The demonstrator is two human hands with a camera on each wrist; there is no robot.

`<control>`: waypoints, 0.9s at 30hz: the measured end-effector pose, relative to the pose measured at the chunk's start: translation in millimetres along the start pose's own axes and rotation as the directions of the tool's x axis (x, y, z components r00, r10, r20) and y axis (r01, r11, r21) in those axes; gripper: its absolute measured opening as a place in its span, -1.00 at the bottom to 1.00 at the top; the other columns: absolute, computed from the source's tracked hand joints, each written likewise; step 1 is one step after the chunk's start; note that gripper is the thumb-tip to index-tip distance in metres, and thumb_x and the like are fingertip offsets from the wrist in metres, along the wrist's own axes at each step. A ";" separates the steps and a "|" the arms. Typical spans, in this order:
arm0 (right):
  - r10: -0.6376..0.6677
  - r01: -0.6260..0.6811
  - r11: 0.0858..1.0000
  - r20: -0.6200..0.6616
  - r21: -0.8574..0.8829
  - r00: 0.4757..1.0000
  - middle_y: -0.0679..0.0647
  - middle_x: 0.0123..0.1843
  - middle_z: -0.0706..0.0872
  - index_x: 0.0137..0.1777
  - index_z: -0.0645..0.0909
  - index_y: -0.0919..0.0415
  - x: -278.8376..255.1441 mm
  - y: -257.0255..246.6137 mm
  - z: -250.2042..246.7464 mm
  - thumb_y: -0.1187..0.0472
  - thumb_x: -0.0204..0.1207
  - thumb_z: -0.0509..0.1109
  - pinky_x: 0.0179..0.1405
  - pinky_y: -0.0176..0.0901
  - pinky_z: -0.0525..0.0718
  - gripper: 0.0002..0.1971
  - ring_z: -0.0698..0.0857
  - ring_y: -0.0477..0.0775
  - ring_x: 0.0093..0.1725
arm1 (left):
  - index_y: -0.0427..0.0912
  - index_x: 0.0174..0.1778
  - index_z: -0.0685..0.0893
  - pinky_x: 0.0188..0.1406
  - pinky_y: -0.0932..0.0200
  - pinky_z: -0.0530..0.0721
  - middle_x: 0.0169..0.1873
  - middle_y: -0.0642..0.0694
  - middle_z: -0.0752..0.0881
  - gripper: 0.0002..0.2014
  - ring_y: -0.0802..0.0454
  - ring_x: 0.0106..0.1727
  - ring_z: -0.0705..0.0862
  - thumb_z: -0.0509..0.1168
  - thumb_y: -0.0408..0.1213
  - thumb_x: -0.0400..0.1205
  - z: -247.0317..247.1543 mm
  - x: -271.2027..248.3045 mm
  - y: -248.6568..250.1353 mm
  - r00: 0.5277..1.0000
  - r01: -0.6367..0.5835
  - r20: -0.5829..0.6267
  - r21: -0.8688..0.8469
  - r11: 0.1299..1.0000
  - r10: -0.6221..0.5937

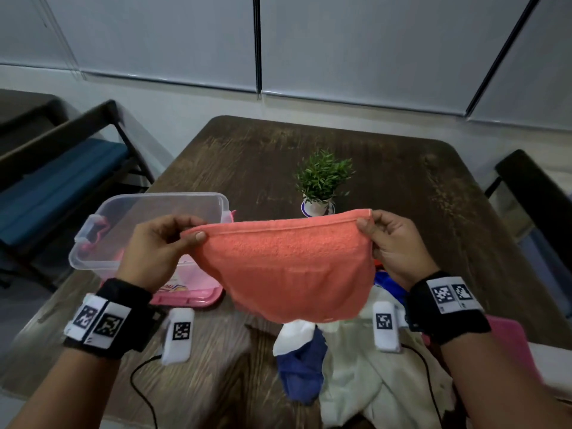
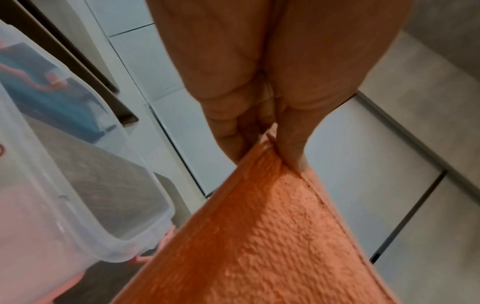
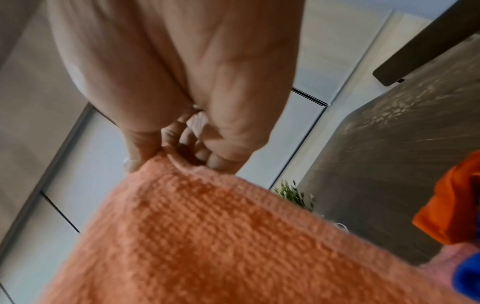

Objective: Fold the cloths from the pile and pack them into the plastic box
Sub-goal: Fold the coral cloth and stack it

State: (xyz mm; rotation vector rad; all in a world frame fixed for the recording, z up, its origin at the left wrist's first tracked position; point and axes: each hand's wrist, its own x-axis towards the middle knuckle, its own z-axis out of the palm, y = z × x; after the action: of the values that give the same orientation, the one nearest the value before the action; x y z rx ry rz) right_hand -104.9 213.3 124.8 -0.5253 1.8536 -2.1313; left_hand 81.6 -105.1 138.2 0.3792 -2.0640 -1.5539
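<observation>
A: Report hand state.

B: Left hand (image 1: 154,246) pinches the left top corner of the towel (image 1: 288,267), thumb against fingers (image 2: 291,148). Right hand (image 1: 393,243) pinches the right top corner the same way. Both grips are narrow and bear on the hemmed edge.

A: Towel position?

B: Held in the air above the table (image 1: 387,181), top hem stretched between the hands, the rest sagging below. It hangs over the pile (image 1: 356,373).

A: Box location?

B: The box (image 1: 102,224) sits on the left side of the table, open, behind the left hand. A pink lid (image 1: 188,297) lies under its near side. Contents cannot be made out.

A: Other items?

B: A plant (image 1: 322,181) stands just beyond the towel. The pile lies near, right of centre: white, blue and orange cloths.
</observation>
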 end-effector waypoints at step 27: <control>0.627 -0.427 0.717 0.243 -0.551 0.740 0.01 -0.43 0.58 -0.17 0.53 0.18 -96.6 151.8 -35.5 0.13 0.63 0.43 -0.42 -0.21 0.48 -0.79 0.55 -0.07 -0.45 | -0.13 -0.14 0.83 -0.27 0.30 0.58 -0.34 0.03 0.73 -0.80 0.16 -0.29 0.63 0.51 -0.51 0.42 -14.4 -141.0 -158.0 0.471 0.499 0.621 0.398 0.770 -0.626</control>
State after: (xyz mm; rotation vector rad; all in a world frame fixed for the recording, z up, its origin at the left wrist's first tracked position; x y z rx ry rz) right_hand -38.9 264.0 -38.5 -0.4094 1.9371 -1.0846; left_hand 192.0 -91.7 -42.6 0.6380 -2.9124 -2.1993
